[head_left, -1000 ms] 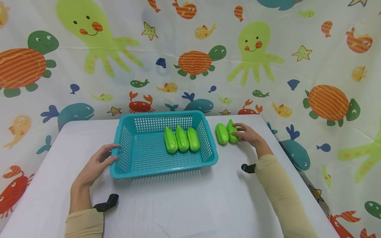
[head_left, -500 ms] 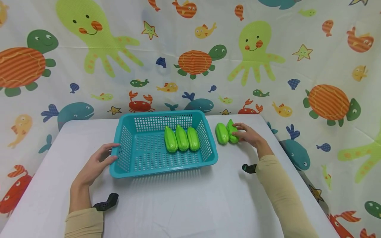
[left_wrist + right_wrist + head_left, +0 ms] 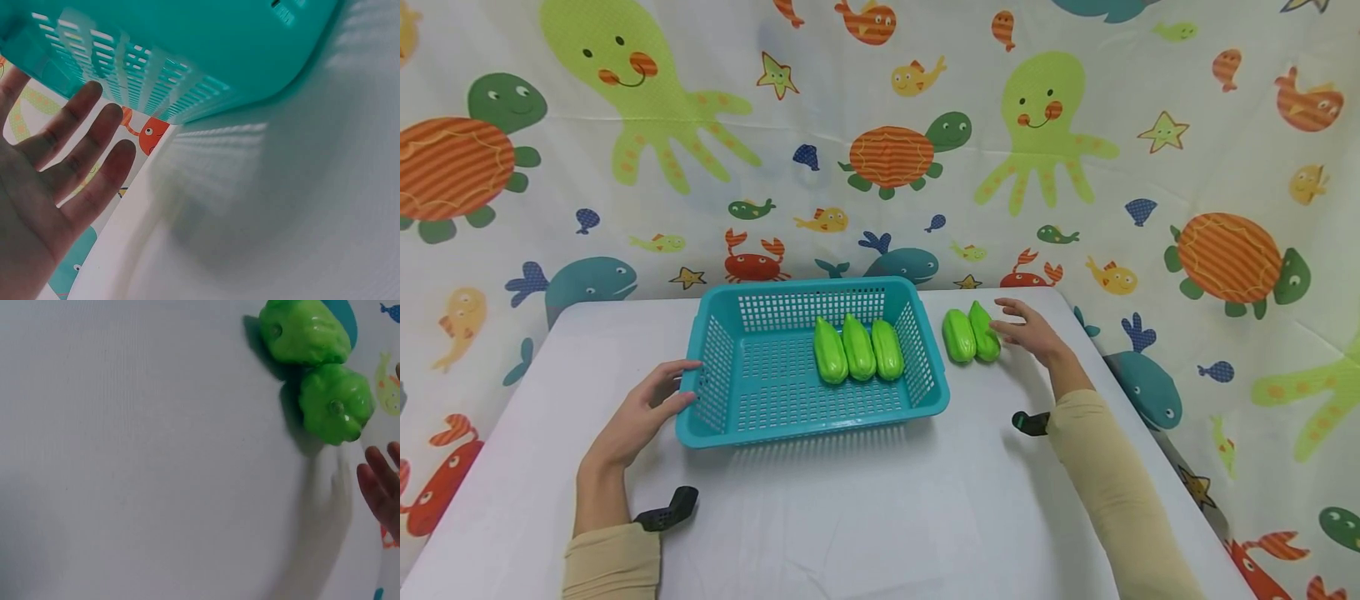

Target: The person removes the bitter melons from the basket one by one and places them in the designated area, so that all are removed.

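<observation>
My left hand [image 3: 643, 408] is at the left end of a teal perforated plastic basket [image 3: 812, 432], fingertips right at its rim. In the left wrist view its fingers [image 3: 103, 178] are spread and fairly straight. Inside the basket, three glossy green ridged gourds lie side by side toward the right, the middle gourd [image 3: 859, 350] between the other two. Two more sit on the table right of the basket: a left gourd [image 3: 958, 337] and a right gourd [image 3: 984, 332] leaning close together. Just right of them is my right hand [image 3: 1028, 332], fingers relaxed, a small gap showing in the right wrist view.
A white-covered table [image 3: 865, 517] carries everything. Behind and to the right hangs a curtain [image 3: 850, 83] printed with sea animals. Each wrist wears a black camera mount, the left mount [image 3: 668, 510] lying close over the table.
My right hand has let go of the right gourd and drawn slightly right and away. That gourd's upper end has tipped a little left toward its neighbour. My left hand has stayed put.
</observation>
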### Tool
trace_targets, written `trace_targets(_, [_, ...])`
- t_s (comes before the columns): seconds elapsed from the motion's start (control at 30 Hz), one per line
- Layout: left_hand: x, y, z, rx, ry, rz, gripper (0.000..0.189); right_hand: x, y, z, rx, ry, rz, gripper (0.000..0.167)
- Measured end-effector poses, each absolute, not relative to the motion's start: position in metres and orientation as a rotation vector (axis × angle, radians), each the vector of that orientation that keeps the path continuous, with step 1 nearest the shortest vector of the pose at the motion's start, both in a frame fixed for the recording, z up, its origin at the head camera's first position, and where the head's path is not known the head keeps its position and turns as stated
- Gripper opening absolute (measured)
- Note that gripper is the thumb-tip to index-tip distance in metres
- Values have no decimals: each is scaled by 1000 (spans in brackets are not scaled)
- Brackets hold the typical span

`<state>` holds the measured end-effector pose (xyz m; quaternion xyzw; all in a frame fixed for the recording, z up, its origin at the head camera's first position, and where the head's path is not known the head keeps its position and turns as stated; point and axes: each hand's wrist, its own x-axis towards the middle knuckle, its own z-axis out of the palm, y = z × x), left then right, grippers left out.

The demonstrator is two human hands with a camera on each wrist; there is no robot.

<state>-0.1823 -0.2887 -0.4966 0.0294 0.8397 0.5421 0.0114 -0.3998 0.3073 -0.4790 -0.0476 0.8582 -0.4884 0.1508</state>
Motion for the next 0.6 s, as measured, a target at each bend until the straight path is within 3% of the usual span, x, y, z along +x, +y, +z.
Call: trace_targets(0.6, [-182, -289, -498, 103, 2621, 1703, 53, -398, 251, -409, -126, 2596, -1847, 60])
